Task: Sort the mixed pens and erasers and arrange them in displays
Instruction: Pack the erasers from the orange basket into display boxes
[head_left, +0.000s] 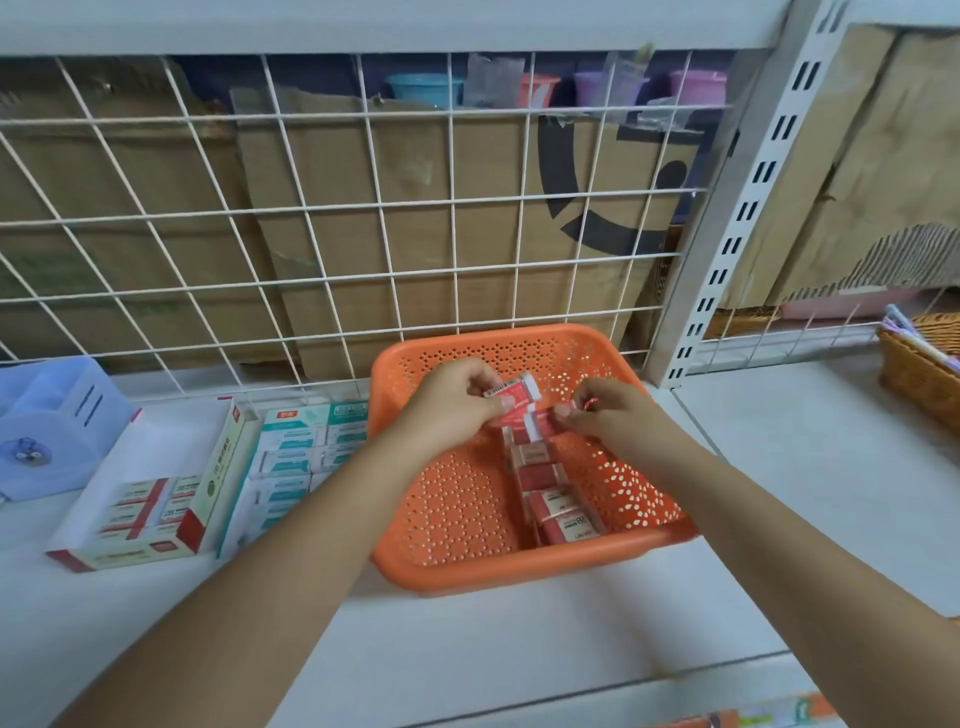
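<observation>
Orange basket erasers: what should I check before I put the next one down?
1. Left hand grips a red eraser: ok.
2. Right hand pinches a second eraser: ok.
3. Row of erasers lies lined up in the orange basket: ok.
4. Free floor left of the row: ok.
5. Labels all facing the same way: cannot tell.

Bare left forearm (291, 519) — bare right forearm (753, 525)

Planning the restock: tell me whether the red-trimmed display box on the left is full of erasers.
No: erasers fill only the near part of the red-trimmed display box; its far part shows bare floor.
</observation>
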